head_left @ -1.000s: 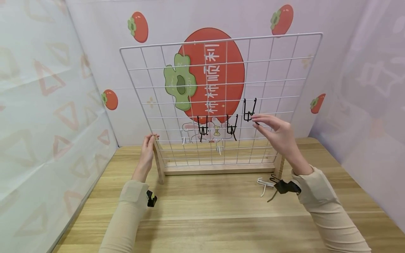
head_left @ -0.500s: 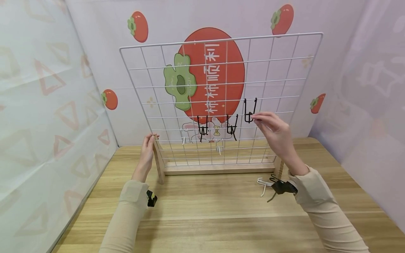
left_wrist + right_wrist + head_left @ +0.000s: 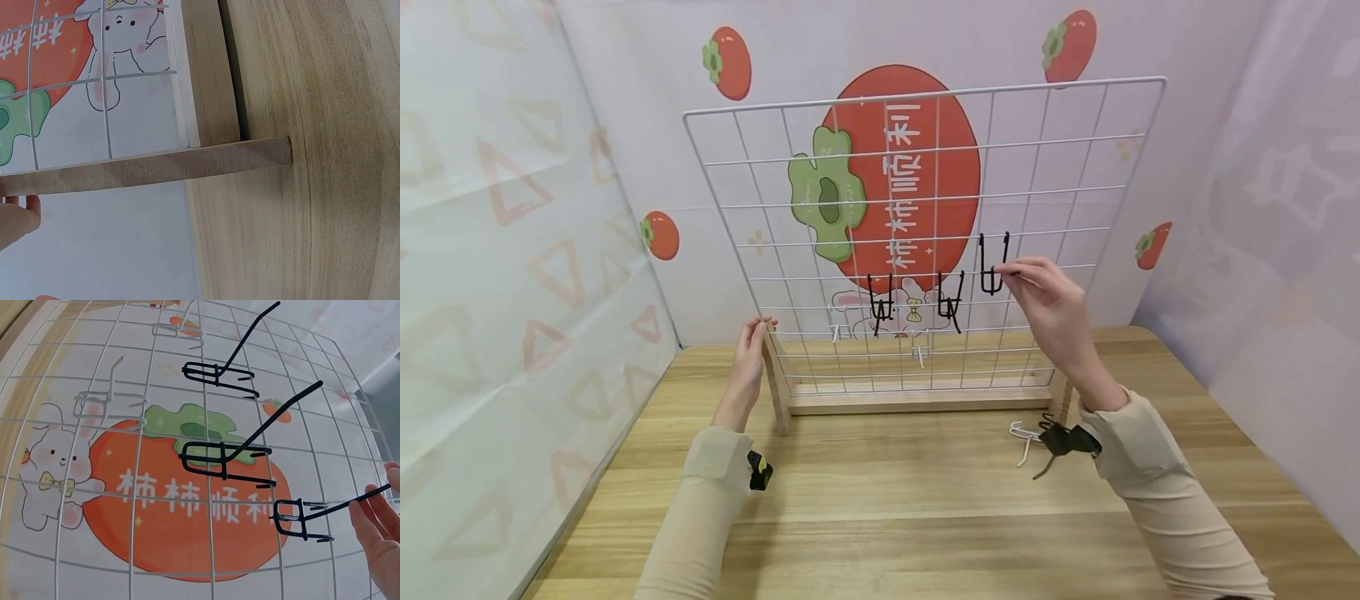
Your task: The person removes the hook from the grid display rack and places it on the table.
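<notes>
A white wire grid panel point(image 3: 925, 97) stands in a wooden stand. On the left side my left hand point(image 3: 748, 360) grips the stand's upright point(image 3: 156, 169), its fingertips against the wood edge. With thumb and fingers, my right hand point(image 3: 1054, 312) pinches the prong of a black wire hook point(image 3: 302, 519), whose upper ends sit at a horizontal grid wire. Left of it, two more black hooks point(image 3: 950, 308) point(image 3: 880, 310) hang one row lower. Two white hooks point(image 3: 921, 353) point(image 3: 94, 405) hang further down the grid.
On the wooden table point(image 3: 895, 533), a white hook point(image 3: 1026, 442) and a dark hook point(image 3: 1043, 467) lie by the stand's right foot, the dark one partly behind the wrist strap. A printed backdrop point(image 3: 1015, 50) stands behind the grid, with side sheets left and right.
My right hand has risen slightly and moved a little left, raising the pinched hook's prong. The hook's lower part has dropped slightly against the grid. My left hand stays put.
</notes>
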Demonstrator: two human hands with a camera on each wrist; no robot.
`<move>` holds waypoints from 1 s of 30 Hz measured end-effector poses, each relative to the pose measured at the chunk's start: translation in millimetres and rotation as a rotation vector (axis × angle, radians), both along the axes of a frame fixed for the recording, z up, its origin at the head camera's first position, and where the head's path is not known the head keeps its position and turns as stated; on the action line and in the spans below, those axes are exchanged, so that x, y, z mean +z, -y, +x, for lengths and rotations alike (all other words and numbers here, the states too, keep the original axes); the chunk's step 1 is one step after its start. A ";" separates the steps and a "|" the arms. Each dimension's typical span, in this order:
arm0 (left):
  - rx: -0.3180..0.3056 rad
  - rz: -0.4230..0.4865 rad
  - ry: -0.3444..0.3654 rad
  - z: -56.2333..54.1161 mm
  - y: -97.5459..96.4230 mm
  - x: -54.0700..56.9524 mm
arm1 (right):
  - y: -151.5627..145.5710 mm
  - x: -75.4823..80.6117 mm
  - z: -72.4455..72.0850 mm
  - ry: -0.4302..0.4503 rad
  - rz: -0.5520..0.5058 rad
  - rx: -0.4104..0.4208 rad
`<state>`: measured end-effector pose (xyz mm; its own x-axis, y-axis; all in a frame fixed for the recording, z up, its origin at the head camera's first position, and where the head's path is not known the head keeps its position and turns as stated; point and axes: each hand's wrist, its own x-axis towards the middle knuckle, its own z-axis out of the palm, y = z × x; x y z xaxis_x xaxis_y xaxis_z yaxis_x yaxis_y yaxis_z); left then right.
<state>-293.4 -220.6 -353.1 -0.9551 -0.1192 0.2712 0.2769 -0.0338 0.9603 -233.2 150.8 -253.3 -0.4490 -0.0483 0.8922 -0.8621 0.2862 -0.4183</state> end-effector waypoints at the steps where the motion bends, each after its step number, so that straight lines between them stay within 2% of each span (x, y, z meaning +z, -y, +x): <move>1: 0.002 0.002 0.001 0.4 -0.2 0.3 | 0.2 0.5 0.2 0.001 -0.002 -0.001; 8: 0.004 -0.014 0.011 -1.2 0.7 -2.3 | 2.2 6.2 4.8 0.006 -0.023 0.021; 15: 0.006 -0.010 0.003 -12.2 7.5 -15.1 | -2.8 5.3 -3.9 -0.006 -0.028 0.020; 19: 0.018 -0.021 -0.015 -14.2 8.2 -18.2 | -4.0 7.6 -5.1 -0.008 -0.028 -0.003; 25: 0.022 -0.016 -0.029 -15.4 8.1 -18.4 | -1.0 16.8 3.1 -0.038 -0.035 -0.021; 30: 0.012 -0.007 -0.014 -11.2 6.8 -12.4 | -0.9 20.5 7.9 -0.047 -0.037 -0.030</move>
